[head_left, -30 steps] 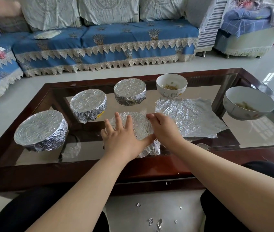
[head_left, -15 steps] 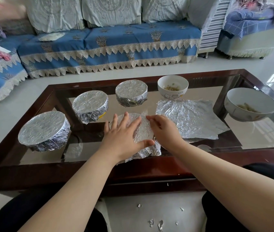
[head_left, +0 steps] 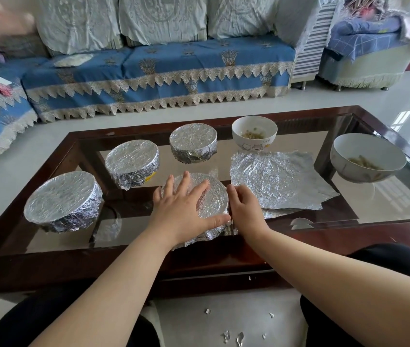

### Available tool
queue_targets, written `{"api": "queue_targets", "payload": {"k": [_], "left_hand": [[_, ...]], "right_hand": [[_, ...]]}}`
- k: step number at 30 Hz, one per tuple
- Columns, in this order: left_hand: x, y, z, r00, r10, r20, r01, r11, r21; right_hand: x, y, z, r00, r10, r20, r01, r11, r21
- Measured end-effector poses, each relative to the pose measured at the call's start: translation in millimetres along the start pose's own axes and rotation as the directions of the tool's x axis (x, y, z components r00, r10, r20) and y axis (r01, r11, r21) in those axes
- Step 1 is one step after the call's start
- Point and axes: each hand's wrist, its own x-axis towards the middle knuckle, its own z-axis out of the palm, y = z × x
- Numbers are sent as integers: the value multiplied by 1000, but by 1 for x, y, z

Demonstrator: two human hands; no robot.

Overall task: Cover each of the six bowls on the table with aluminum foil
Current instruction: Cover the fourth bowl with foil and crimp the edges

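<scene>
On small uncovered bowl [head_left: 254, 133], faint unreadable lettering; left hand [head_left: 181, 209] spread on foil-covered bowl [head_left: 211, 196].

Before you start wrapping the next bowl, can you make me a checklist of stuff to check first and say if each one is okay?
1. Foil flat on top of the bowl under the hands: ok, the left hand rests flat on it.
2. Its right edge folded down: cannot tell, the right hand hides that side.
3. Spare foil sheet ready: ok, it lies flat on the table just right of the hands.
4. Bowls left open: not ok, the small bowl and the big bowl are uncovered with food inside.
5. Other three bowls wrapped: ok, left, middle and back are foil-covered.
</scene>
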Motion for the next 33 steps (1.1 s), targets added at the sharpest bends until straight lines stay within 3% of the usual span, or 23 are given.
{"api": "queue_targets", "payload": {"k": [5, 18, 23, 33], "left_hand": [[1, -1, 1, 1000, 3, 5, -3, 1000, 6], [1, -1, 1, 1000, 3, 10, -3, 1000, 11], [1, -1, 0, 1000, 4, 17, -4, 1000, 10], [0, 0, 0, 1000, 2, 13, -2, 1000, 9]], "right_hand": [[0, 1, 2, 997, 74, -23, -73, 997, 32], [4, -4, -3, 979, 187, 77, -194, 976, 98], [12, -2, 0, 990, 123, 74, -128, 989, 71], [25, 2, 0, 983, 68, 168, -43, 988, -146]]}}
